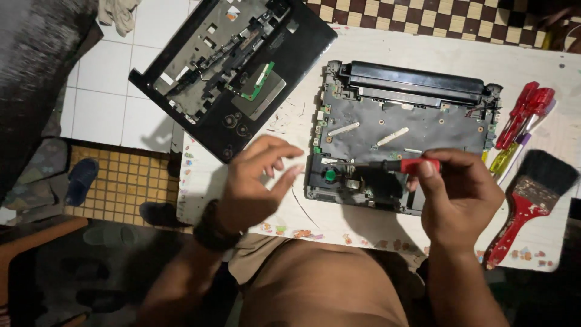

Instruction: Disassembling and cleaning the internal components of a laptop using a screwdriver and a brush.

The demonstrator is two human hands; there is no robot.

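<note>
Two hands work over an opened laptop base (402,136) that lies on a white counter (302,66), its dark inner board facing up and its black battery bar along the far edge. The right hand (457,197) is closed around a small screwdriver with a red handle (417,165), thumb and fingers pinching the handle; the thin shaft runs leftward and its tip sits over the near part of the base, close to a green round part (330,175). Whether the tip touches a screw cannot be told. The left hand (257,181) hovers just beside the left edge of the base, holding nothing, fingers spread and loosely curled; a dark band circles its wrist.

Farther left and up, a separated black laptop cover (233,69) lies tilted, partly on the counter and partly overhanging the white tiled floor (109,91), its inner side up with a small green circuit strip showing. To the right of the base, several screwdrivers with red and yellow handles (520,127) lie close together, and just beside them rests a paintbrush with a red handle and black bristles (532,194). A checkered cloth (423,18) covers the far edge of the counter. Below the counter's left side, dark sandals (82,178) sit on a yellow tiled patch of floor.
</note>
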